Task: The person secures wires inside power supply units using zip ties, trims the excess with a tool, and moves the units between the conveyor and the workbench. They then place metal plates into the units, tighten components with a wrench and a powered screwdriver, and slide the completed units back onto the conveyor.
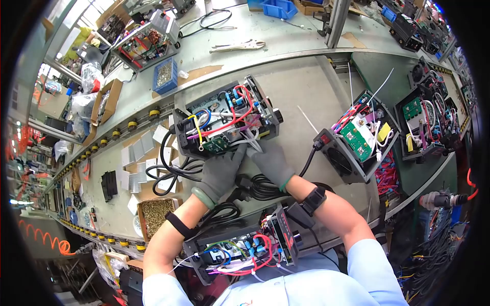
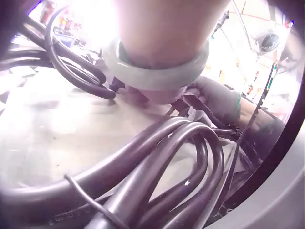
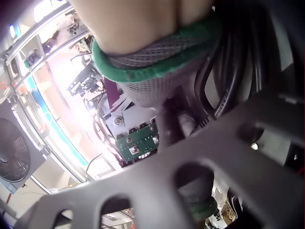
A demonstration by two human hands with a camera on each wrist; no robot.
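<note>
An opened electronics chassis (image 1: 185, 147), full of red, blue and white wires and a green circuit board (image 1: 217, 144), sits on the bench in the head view. At its near side, my gloved right hand (image 1: 273, 163) pinches a bundle of white wires (image 1: 250, 135). My gloved left hand (image 1: 219, 171) is right beside it, one finger pointing up toward the same wires; whether it grips them I cannot tell. Black power cable (image 1: 260, 186) lies coiled under both wrists, and thick loops of black cable (image 2: 143, 167) fill the left wrist view.
A second opened chassis (image 1: 201, 275) is close against my body. Another, with a fan (image 1: 339, 162), stands to the right. Metal heat sinks (image 1: 138, 150) and a box of small brass-coloured parts (image 1: 157, 217) lie left. Locking pliers (image 1: 239, 46) and a blue bin (image 1: 165, 75) are behind.
</note>
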